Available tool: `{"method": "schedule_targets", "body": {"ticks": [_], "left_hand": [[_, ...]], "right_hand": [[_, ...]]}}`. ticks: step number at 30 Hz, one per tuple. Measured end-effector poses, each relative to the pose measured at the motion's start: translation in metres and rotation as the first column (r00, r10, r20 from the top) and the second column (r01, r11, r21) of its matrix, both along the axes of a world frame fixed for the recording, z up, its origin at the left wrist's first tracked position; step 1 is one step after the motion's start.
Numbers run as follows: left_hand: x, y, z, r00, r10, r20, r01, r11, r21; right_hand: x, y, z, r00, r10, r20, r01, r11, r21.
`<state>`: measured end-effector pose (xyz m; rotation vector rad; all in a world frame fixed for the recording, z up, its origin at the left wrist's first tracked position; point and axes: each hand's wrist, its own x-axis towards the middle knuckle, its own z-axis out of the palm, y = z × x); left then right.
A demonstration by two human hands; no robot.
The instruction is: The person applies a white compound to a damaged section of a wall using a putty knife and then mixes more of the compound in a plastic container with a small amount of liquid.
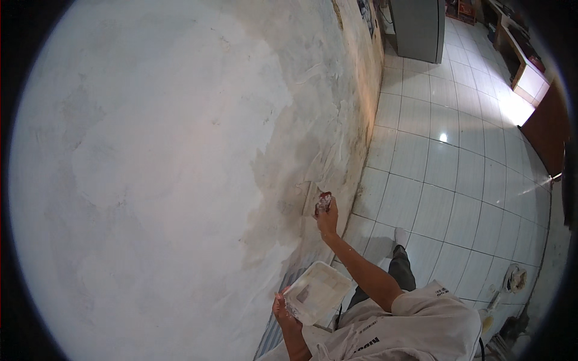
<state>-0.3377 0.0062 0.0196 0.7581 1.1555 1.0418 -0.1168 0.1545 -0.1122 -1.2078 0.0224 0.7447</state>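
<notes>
My right hand [327, 218] is closed around the red, white-smeared handle of a putty knife [325, 200]. Its wide blade lies against the lower part of the wall [180, 150], over a darker, damp-looking patch with white streaks. Closer to my body, my left hand [283, 308] grips the edge of a shallow white plastic tray [328, 283]. Inside the tray are pale smears and one greyish spot; how much filler it holds I cannot tell.
White floor tiles [442, 180] run along the wall's foot. A grey refrigerator-like cabinet [415, 30] stands at the far end, with a brown door panel [548, 126] at right. Near me on the right sits a round container [516, 278]. Striped material [274, 328] lies beneath the tray.
</notes>
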Motion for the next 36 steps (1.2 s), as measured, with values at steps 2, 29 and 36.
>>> {"method": "schedule_targets", "body": {"ticks": [2, 29, 36], "left_hand": [[0.007, 0.002, 0.002, 0.998, -0.052, 0.027, 0.052, 0.999, 0.016], [0.032, 0.019, 0.021, 0.996, 0.0, -0.091, 0.009, 0.995, 0.098], [0.08, 0.036, 0.033, 0.982, 0.027, -0.186, -0.017, 0.998, 0.055]], "right_hand": [[0.009, -0.006, 0.009, 0.999, 0.03, -0.028, -0.029, 0.999, 0.028], [0.174, 0.038, -0.092, 0.998, 0.023, -0.051, -0.028, 0.994, -0.103], [0.185, 0.075, -0.101, 0.998, 0.038, -0.04, -0.043, 0.991, -0.128]]}}
